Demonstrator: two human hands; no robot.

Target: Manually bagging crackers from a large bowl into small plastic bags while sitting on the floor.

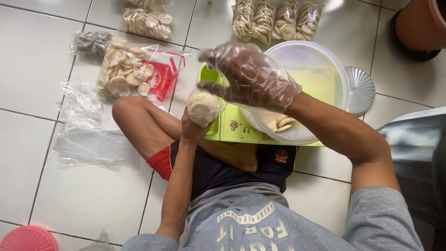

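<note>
The left hand (193, 130) is closed around the bottom of a small bag (203, 107) filled with pale round crackers, holding it upright just above the person's knee. The right hand (248, 76), in a loose clear plastic glove, hovers over the bag's top with fingers curled and partly spread; its fingertips reach the bag's mouth, though whether they pinch it cannot be told. The bag sits between both hands, just left of the big clear bowl (320, 69). A few crackers (280, 123) lie in the bowl at its near edge. The bowl rests on a green tray (232, 128). Right of the bowl lies a silvery round lid (361, 90). Beyond the bowl stand four packed bags (276, 19) in a row. Left of the bowl lies a larger open cracker bag (125, 69), and farther left a stack of empty bags (88, 144).
</note>
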